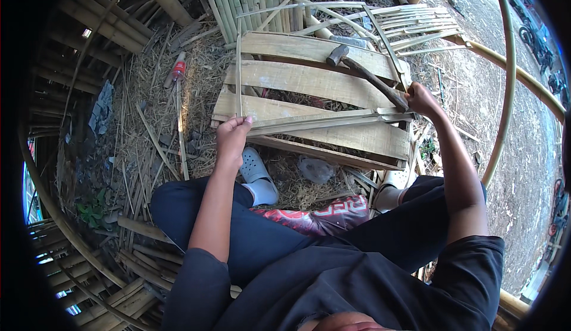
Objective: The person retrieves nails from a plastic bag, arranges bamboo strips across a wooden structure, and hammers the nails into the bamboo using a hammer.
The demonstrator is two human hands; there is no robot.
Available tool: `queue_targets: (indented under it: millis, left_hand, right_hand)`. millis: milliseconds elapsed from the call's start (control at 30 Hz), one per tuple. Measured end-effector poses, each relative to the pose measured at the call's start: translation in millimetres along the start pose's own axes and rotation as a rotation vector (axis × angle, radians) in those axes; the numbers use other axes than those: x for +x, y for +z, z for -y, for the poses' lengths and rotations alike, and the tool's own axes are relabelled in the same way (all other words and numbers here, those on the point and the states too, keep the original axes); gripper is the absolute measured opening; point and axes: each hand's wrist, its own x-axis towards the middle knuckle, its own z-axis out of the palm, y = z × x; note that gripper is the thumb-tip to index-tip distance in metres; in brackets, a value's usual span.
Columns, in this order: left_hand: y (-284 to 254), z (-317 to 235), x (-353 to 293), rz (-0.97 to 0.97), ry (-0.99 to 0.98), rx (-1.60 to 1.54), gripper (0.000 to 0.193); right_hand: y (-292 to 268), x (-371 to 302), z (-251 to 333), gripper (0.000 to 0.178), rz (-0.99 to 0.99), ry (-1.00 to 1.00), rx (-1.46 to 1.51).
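Observation:
A four-sided frame of thin bamboo strips (pixel 321 121) lies over a low wooden slatted crate (pixel 303 76). At its near left corner my left hand (pixel 232 140) is closed, thumb and fingers pinching the strips. My right hand (pixel 423 100) is closed around the right side near the other near corner, its fingertips partly hidden. A hammer (pixel 373 83) with a dark wooden handle rests on the slats, its head pointing away and the handle end close to my right hand. The frame's far edge reaches past the crate's back.
Upright bamboo slats (pixel 262 1) stand behind the crate, with a bundle of split strips (pixel 416 24) at the far right. A red-labelled bottle (pixel 179 68) lies on the shaving-strewn ground to the left. A clear plastic bag (pixel 316 169) sits between my feet. Curved bamboo poles (pixel 510 81) rise at right.

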Motion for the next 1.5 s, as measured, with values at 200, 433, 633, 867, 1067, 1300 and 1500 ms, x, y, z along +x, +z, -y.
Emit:
queue_targets:
  millis: [200,433,633,867,1067,1300,1500]
  left_hand:
    - [9.4,-2.5,-13.0,0.065,-0.016,-0.053,0.021]
    - [17.5,-4.6,-29.8,0.095,0.048,0.274,0.024]
    - [9.2,-4.3,-20.6,0.162,0.226,0.790,0.021]
    - [-13.4,-13.8,-5.9,0.216,-0.021,0.801,0.025]
    - [-10.5,-21.6,0.2,0.195,-0.080,0.724,0.025]
    - [-13.8,-7.9,3.2,0.228,-0.033,0.611,0.022]
    - [1.2,-1.2,17.6,0.243,-0.065,0.359,0.019]
  right_hand:
    - [-15.5,-3.5,0.9,0.024,0.024,-0.026,-0.052]
    - [-10.0,2.7,-11.0,0.021,-0.042,0.024,-0.073]
    - [-13.7,12.1,-2.8,0.026,0.074,0.103,-0.110]
    - [-2.6,-2.0,84.4,0.034,0.144,-0.220,-0.041]
    - [22.3,15.5,64.5,0.020,-0.114,-0.204,-0.137]
    - [-2.1,-6.7,104.8,0.027,-0.073,0.022,-0.173]
    - [-4.6,-10.7,64.7,0.044,-0.173,0.161,0.289]
